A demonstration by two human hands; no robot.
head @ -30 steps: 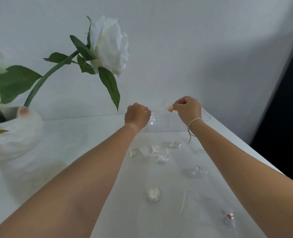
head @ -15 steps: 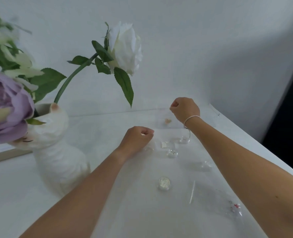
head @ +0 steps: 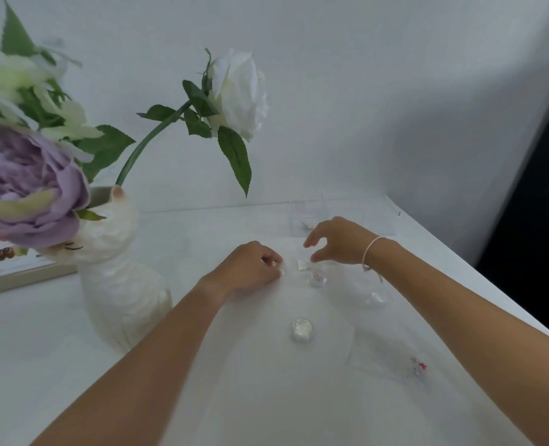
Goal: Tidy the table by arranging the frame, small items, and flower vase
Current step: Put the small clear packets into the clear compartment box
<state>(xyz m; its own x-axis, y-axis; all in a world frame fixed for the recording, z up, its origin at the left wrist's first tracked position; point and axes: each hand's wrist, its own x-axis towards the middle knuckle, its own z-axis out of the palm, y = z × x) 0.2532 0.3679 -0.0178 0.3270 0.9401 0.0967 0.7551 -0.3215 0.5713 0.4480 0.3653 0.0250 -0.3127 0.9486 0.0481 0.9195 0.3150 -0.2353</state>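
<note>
- The white table [head: 74,365] has its right edge close beside the right forearm; bare room lies to the left, in front of the cat-shaped vase [head: 119,284].
- The frame [head: 19,275] leans behind the vase, at the left border.
- Left hand [head: 250,268] — fingers curled together, whether pinching anything I cannot tell.
- Right hand [head: 337,243] — thumb and fingers apart over a small clear packet [head: 302,263] (not clearly touching).
- Small jars [head: 302,329] sit nearer the viewer.

Glossy white ceramic vase [head: 119,284], clear plastic box [head: 308,217]
</note>
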